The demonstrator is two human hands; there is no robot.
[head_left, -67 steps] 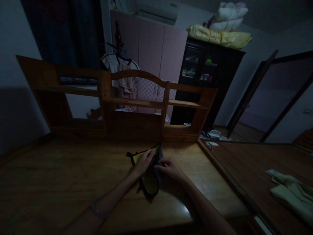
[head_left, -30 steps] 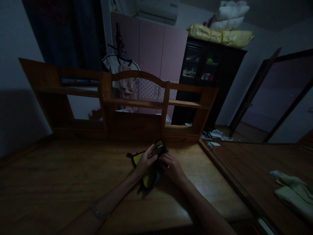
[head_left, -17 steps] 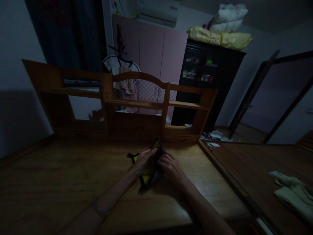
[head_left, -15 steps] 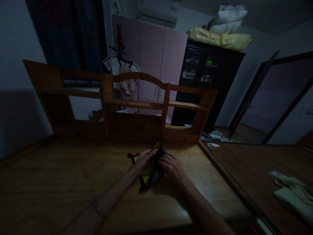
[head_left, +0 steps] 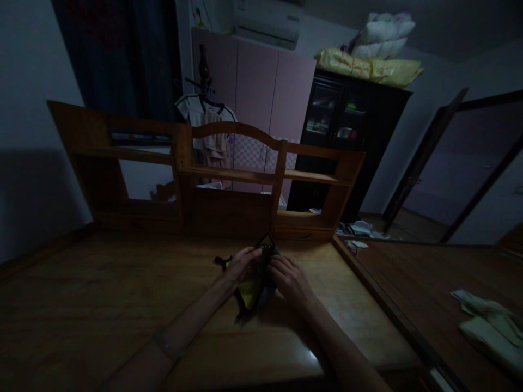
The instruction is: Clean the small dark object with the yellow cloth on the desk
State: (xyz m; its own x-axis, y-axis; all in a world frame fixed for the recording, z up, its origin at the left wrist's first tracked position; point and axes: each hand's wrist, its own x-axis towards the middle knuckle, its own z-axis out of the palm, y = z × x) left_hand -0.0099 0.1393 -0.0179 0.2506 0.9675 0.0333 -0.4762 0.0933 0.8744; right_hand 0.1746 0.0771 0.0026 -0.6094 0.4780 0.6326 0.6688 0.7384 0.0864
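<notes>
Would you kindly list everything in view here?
fabric: one, yellow-grey, on desk
glossy item: one, dark, between hands
desk: one, light brown, foreground
shelf: one, brown, desk's back
clothes: several, white and pink, behind shelf
wardrobe: one, pink, behind clothes
AC: one, white, top centre
curtain: one, blue, upper left
cabinet: one, black, right of wardrobe
bundles: several, yellow and white, on cabinet
door: one, dark, right
board: one, brown, right
garment: one, green, lower right
left hand: one, bare, fabric's left
right hand: one, bare, fabric's right

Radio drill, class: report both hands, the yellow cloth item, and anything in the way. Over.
Left hand at dark glossy object. Right hand at grey side of yellow cloth item. Item on wooden tabletop. Hands hide its middle.
</notes>
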